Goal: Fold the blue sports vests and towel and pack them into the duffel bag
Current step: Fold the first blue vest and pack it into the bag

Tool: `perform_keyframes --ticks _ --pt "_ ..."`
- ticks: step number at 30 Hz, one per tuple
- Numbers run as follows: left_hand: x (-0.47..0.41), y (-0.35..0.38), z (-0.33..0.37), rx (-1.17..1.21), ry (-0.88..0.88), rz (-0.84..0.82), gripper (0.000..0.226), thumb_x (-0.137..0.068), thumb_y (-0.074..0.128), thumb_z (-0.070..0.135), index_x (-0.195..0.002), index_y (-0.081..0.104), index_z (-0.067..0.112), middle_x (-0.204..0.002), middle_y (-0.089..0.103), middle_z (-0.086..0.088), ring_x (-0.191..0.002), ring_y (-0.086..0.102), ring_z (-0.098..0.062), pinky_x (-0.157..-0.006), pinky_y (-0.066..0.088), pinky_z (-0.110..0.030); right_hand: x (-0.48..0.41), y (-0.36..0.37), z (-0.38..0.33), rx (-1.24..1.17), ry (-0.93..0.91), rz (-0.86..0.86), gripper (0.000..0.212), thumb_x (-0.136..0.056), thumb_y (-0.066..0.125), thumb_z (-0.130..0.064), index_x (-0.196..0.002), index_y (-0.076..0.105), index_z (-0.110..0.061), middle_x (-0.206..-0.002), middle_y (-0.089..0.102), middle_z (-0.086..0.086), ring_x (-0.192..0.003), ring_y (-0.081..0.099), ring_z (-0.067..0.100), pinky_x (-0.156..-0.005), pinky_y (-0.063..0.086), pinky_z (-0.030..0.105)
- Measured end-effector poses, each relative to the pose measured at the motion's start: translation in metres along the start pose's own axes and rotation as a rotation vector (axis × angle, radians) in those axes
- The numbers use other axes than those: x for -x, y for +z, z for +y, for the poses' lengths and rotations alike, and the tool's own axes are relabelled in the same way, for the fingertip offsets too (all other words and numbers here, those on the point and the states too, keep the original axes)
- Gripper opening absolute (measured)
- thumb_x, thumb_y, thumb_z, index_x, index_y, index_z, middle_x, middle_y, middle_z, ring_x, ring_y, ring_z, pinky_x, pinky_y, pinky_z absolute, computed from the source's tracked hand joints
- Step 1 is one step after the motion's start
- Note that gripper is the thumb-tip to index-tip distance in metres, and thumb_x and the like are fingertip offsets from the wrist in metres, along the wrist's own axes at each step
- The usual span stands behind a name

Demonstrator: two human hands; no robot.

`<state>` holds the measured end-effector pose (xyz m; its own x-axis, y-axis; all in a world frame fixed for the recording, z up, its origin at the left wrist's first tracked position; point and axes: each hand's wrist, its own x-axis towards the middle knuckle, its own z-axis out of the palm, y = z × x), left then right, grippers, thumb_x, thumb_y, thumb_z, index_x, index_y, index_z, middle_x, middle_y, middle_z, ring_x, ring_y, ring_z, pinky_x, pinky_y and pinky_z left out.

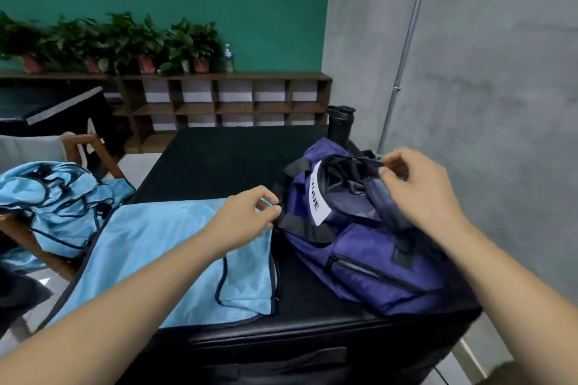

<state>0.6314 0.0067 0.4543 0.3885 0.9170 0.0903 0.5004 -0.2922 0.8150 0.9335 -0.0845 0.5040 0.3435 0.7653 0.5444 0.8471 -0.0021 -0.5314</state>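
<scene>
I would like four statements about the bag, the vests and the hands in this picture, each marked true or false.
1. The left hand and the right hand both pinch parts of the duffel bag. True.
2. A light blue vest lies flat on the black table, left of the bag. True.
3. The black bottle stands in front of the bag. False: it stands behind the bag, near the wall.
4. The pile of vests lies on the table. False: it lies on a chair to the left of the table.
</scene>
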Motion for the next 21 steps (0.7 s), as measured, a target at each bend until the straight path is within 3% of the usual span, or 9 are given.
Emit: perform_keyframes --ticks 3,6,7,9,11,15,17,21 --pt "-0.021 0.028 0.013 0.039 -0.044 0.034 0.011 -0.098 0.069 0.041 -0.101 0.069 0.030 -0.096 0.075 0.006 -0.086 0.075 -0.018 -0.078 0.064 -0.037 -0.021 -0.002 0.064 0.084 0.199 0.006 0.024 -0.090 0.074 -0.018 -0.114 0.070 -0.012 -0.115 0.073 0.012 -0.109 0.067 0.033 -0.098 0.048 0.038" --pt "-0.037 0.049 0.017 -0.041 -0.069 0.019 0.023 -0.100 0.065 0.051 -0.111 0.067 0.031 -0.105 0.072 0.009 -0.097 0.067 -0.013 -0.082 0.053 -0.033 -0.024 -0.002 0.107 -0.010 0.448 -0.074 0.047 -0.089 0.080 -0.023 -0.131 0.063 -0.006 -0.125 0.067 0.014 -0.117 0.064 0.033 -0.100 0.046 0.039" --pt "-0.041 0.055 0.018 -0.054 -0.084 0.009 0.027 -0.101 0.063 0.054 -0.115 0.065 0.031 -0.109 0.070 0.010 -0.101 0.065 -0.011 -0.083 0.050 -0.031 -0.023 -0.002 0.114 -0.091 0.547 -0.115 0.046 -0.087 0.081 -0.025 -0.127 0.065 -0.007 -0.118 0.067 0.012 -0.111 0.064 0.031 -0.095 0.047 0.038" --pt "-0.046 0.066 0.019 -0.035 -0.126 -0.018 0.029 -0.102 0.058 0.057 -0.118 0.063 0.034 -0.114 0.069 0.012 -0.106 0.063 -0.011 -0.089 0.049 -0.032 -0.020 -0.003 0.124 -0.208 0.681 -0.223 0.026 -0.083 0.081 -0.027 -0.099 0.067 -0.013 -0.088 0.060 0.009 -0.083 0.058 0.028 -0.073 0.046 0.034" --pt "-0.051 0.078 0.020 0.001 -0.177 -0.053 0.030 -0.103 0.051 0.059 -0.117 0.063 0.036 -0.116 0.069 0.011 -0.111 0.063 -0.015 -0.100 0.050 -0.036 -0.018 -0.005 0.129 -0.277 0.775 -0.312 0.017 -0.089 0.078 -0.017 -0.086 0.061 -0.014 -0.075 0.053 0.007 -0.068 0.049 0.023 -0.064 0.043 0.030" --pt "-0.055 0.098 0.031 0.122 -0.229 -0.131 0.049 -0.091 0.040 0.082 -0.109 0.061 0.041 -0.116 0.070 0.006 -0.108 0.062 -0.018 -0.102 0.048 -0.040 -0.025 -0.007 0.138 -0.289 0.773 -0.296 0.027 -0.097 0.067 -0.005 -0.078 0.051 -0.016 -0.077 0.055 0.009 -0.069 0.049 0.023 -0.070 0.050 0.036" --pt "-0.055 0.109 0.042 0.166 -0.220 -0.160 0.059 -0.093 0.036 0.086 -0.108 0.060 0.035 -0.115 0.070 0.003 -0.105 0.061 -0.020 -0.098 0.045 -0.039 -0.032 -0.012 0.139 -0.298 0.756 -0.229 0.023 -0.095 0.066 -0.008 -0.080 0.051 -0.016 -0.079 0.055 0.012 -0.071 0.049 0.025 -0.063 0.045 0.034" --pt "-0.059 0.133 0.068 0.309 -0.250 -0.230 0.081 -0.077 0.034 0.103 -0.120 0.057 0.038 -0.126 0.067 0.007 -0.121 0.061 -0.018 -0.116 0.042 -0.048 -0.040 -0.028 0.143 -0.297 0.684 -0.062 0.022 -0.092 0.065 -0.013 -0.078 0.049 -0.017 -0.072 0.049 0.009 -0.064 0.042 0.023 -0.055 0.030 0.031"
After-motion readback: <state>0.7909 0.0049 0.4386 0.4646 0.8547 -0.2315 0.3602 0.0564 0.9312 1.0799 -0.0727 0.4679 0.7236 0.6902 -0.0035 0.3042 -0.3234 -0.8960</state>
